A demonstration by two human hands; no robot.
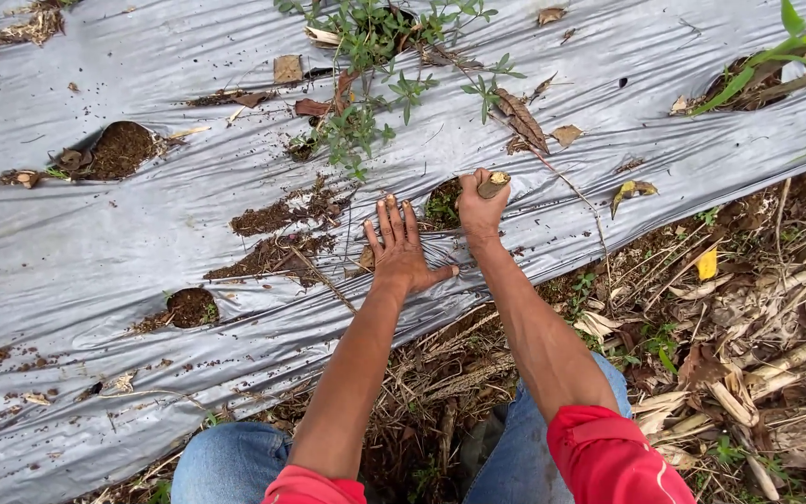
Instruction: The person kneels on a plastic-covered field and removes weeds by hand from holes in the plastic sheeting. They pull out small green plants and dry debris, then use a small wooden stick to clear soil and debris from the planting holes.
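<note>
Stick [493, 184]: short wooden piece, gripped in R hand [480, 213], fingers wrapped tight around it, top end poking out at approx 12 o'clock. Long axis near upright, lower end hidden in fist; sits right over a planting hole [441, 205] in the grey plastic sheet [142, 243]. Hole lies at 9 o'clock of R fist, touching it. L hand [401, 250] flat on sheet, fingers spread wide, holding nothing, at 7 o'clock of hole; R hand nearer. Green weeds [366, 112] at 11 o'clock; more soil holes [190, 306] at 8 o'clock.

Short brownish stick [493, 184], perhaps wooden, upright at soil hole [440, 207].
</note>
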